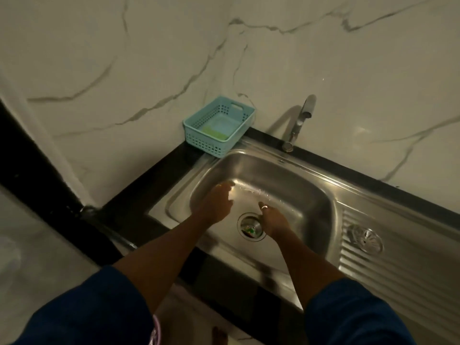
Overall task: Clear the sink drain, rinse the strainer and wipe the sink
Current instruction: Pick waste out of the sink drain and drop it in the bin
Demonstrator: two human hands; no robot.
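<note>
Dim light, wide-angle view down into a corner sink. Both of the person's forearms reach over the steel sink (pixel 313 195) basin, blue sleeves pushed up to the elbows.

Left hand (pixel 216 204): over the left half of the basin, fingers loosely spread and slightly curled, blurred at the tips. A pale patch sits by the fingertips; whether it is something held or a glare off the wet steel cannot be told.

Right hand (pixel 272 220): just right of the drain, seen from the back, fingers pointing away and down. A ring shows on 1 finger. The palm and fingertips are hidden, so grip and degree of opening cannot be told.

Drain opening (pixel 251 226): at the basin floor between the 2 hands, its right edge partly covered by the right hand. Dark debris with a green and red fleck lies inside; detail too small to identify.

Strainer (pixel 365 239): round, metal, lying on the ribbed drainboard to the right of the basin, well apart from both hands.

Faucet (pixel 297 123): at the back rim, spout end blurred. Faint droplets show over the basin.

Light blue basket (pixel 219 123): on the black counter in the back left corner, a greenish item in it, partly hidden by the basket wall.
</note>
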